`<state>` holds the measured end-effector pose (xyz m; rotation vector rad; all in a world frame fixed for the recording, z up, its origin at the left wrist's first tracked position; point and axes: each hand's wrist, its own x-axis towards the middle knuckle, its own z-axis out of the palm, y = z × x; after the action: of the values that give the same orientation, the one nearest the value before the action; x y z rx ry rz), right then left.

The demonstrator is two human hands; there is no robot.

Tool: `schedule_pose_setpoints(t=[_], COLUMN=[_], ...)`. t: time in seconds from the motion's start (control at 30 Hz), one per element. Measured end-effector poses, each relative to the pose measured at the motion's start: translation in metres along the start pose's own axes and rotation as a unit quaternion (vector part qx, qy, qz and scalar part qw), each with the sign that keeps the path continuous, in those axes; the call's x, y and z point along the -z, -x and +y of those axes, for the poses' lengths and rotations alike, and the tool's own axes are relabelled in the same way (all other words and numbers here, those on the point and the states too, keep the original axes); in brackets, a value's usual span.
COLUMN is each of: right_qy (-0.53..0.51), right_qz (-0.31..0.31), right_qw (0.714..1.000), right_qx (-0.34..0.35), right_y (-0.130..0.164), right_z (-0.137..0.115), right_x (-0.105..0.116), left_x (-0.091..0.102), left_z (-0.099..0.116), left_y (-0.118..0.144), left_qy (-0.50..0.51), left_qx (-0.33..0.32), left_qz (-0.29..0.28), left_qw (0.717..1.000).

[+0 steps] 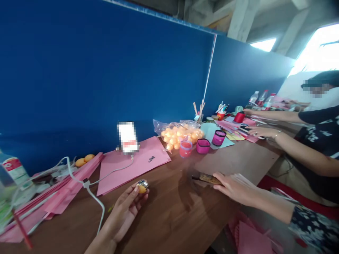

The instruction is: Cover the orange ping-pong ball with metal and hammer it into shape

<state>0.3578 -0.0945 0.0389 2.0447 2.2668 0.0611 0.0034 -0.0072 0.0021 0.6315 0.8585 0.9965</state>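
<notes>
My left hand (124, 211) rests on the brown table (169, 211) and pinches a small orange ball (143, 186) with a shiny patch on it between thumb and fingertips. My right hand (234, 187) lies further right on the table with its fingers on a thin dark stick-like tool (208, 178); its grip is blurred. A white folded paper stack (245, 180) lies just behind that hand. A clear bag of orange balls (181, 134) sits at the back near the blue wall.
Pink paper sheets (132, 162), a white cable (90, 187), a phone on a stand (128, 137), pink and red cups (202, 145) and a bottle (13, 173) crowd the table. Another person's arms (288, 141) work at the right.
</notes>
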Motion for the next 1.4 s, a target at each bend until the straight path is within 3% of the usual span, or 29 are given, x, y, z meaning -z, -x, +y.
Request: schedule_pose_setpoints(t=[0.2, 0.4, 0.67, 0.87, 1.07, 1.2, 1.3, 1.4], right_qy=[0.018, 0.011, -0.02, -0.031, -0.038, -0.069, -0.105, -0.133], right_qz=[-0.003, -0.016, 0.03, 0.058, 0.048, 0.076, 0.145, 0.177], right_qw=[1.0, 1.0, 0.999, 0.997, 0.997, 0.993, 0.978, 0.956], right_qx=[-0.01, 0.006, 0.035, 0.04, 0.05, 0.056, 0.107, 0.192], right_y=[-0.003, -0.008, -0.016, -0.023, -0.03, -0.036, -0.046, -0.066], right_z=[0.021, 0.026, 0.034, 0.048, 0.058, 0.034, -0.016, -0.078], right_x=[-0.011, -0.01, -0.013, -0.024, -0.026, -0.005, 0.015, 0.021], left_x=[0.003, 0.004, -0.001, -0.002, 0.0, 0.0, -0.002, -0.003], left_z=[-0.002, -0.002, 0.0, 0.0, -0.002, -0.003, -0.003, -0.005], left_y=[-0.003, -0.002, 0.0, 0.001, 0.001, 0.0, 0.0, 0.001], left_qy=[-0.007, -0.002, -0.001, 0.006, 0.004, -0.002, -0.005, 0.008], left_qx=[0.009, 0.01, 0.004, 0.0, -0.004, -0.011, -0.014, -0.032], left_qz=[-0.007, -0.01, 0.004, -0.019, -0.038, -0.045, -0.05, -0.058], left_qw=[1.0, 1.0, 1.0, 1.0, 0.999, 0.999, 0.999, 0.998])
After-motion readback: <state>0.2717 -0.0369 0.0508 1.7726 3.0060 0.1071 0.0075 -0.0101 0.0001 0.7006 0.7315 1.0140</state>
